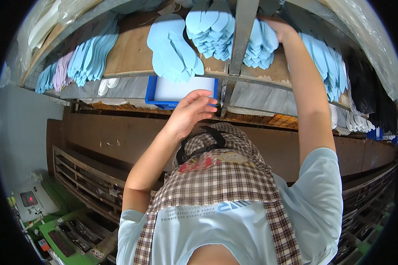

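My left hand (193, 113) is held in front of the shelf with its fingers apart and slightly curved, holding nothing. Just beyond it, a few light blue sole-shaped sheets (170, 48) lie on the wooden shelf and jut over its front edge. My right arm reaches up to the shelf, and my right hand (276, 27) is at the upper end of a stack of light blue sole-shaped sheets (259, 46). Its fingertips are hidden in shadow, so their grip cannot be made out. Left of the metal post stands another tall stack of the same sheets (210, 31).
A blue bin (151, 90) with a white inside sits below the shelf edge. A metal post (242, 39) divides the shelf. More blue stacks (93, 51) and a lilac stack (63, 70) stand left, another blue stack (325, 62) right. Green machinery (66, 238) is lower left.
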A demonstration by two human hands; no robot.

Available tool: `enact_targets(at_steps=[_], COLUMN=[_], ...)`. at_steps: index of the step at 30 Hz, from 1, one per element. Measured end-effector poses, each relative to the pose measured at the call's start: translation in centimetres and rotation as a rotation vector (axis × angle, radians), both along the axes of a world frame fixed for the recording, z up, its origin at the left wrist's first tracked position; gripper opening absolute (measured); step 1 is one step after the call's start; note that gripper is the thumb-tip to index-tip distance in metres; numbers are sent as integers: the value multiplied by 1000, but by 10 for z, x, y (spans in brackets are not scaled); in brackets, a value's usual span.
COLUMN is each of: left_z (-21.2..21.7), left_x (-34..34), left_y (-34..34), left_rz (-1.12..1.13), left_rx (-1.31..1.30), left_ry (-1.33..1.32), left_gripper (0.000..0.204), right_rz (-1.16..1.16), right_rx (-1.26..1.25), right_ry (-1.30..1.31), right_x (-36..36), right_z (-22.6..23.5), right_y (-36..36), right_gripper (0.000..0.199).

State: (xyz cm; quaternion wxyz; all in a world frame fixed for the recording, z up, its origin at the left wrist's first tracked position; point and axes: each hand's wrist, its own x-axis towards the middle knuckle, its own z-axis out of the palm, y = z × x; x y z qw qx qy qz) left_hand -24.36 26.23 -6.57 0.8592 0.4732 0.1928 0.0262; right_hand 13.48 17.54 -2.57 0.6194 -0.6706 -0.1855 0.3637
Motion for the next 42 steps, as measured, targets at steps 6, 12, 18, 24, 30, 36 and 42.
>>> enact_targets(at_steps=[6,12,18,24,30,36,42], left_z=[-14,-11,7,13,29,49,56], left_x=[-15,-12,-12,51,146,150,161], left_y=[19,27,56,105,128,99,99], left_rz=[86,52,63,508,366,526,642], left_rx=[-7,46,634,1156,898,1152,585], left_ry=[60,80,-165,-468,-259,-308,-412], left_gripper=[19,20,25,45,68,51,60], right_rz=[22,148,231,11,168,197,458], right_rx=[-35,-425,-932,-434,-471,-479,-128], right_ry=[-113,-319,-706,-1330,-521,-439,-706], right_x=[2,-32,-13,-9,-28,-37,-55], right_z=[19,40,65,73,64,72,93], right_y=[12,14,16,71,106,116,74], right_gripper=[37,47,35,33,55,40,42])
